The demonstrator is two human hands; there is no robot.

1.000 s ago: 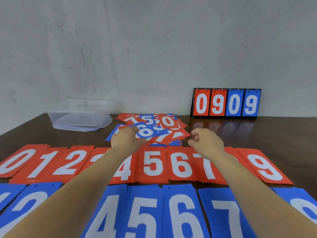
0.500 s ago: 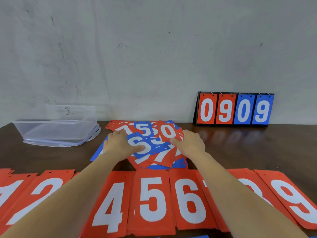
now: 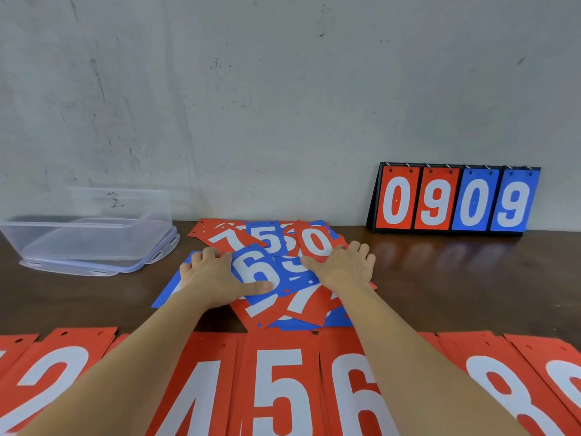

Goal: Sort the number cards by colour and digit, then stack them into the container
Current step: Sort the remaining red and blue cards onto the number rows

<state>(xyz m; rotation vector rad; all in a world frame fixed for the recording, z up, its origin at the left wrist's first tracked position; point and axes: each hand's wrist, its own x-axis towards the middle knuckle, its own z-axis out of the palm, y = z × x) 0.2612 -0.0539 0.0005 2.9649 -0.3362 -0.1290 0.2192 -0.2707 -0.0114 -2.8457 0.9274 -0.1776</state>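
Note:
A mixed pile of red and blue number cards (image 3: 276, 297) lies in the middle of the dark table. On top are a blue 6 card (image 3: 256, 269) and a red 0 card (image 3: 314, 242). My left hand (image 3: 217, 275) rests flat on the pile's left side, its thumb pressing on the blue 6. My right hand (image 3: 342, 265) lies flat on the pile's right side, next to the red 0. A row of sorted red cards (image 3: 276, 388) showing 2, 4, 5, 6, 8 runs along the near edge. The clear plastic container (image 3: 85, 237) stands at the far left.
A black flip scoreboard (image 3: 456, 199) reading 0 9 0 9 stands against the wall at the back right. The container sits on its clear lid (image 3: 103, 269). Bare dark table (image 3: 471, 284) shows to the right of the pile.
Both hands have come down onto the mixed pile, the right one moving in from the right. The view has shifted forward, so the blue sorted row has left the frame.

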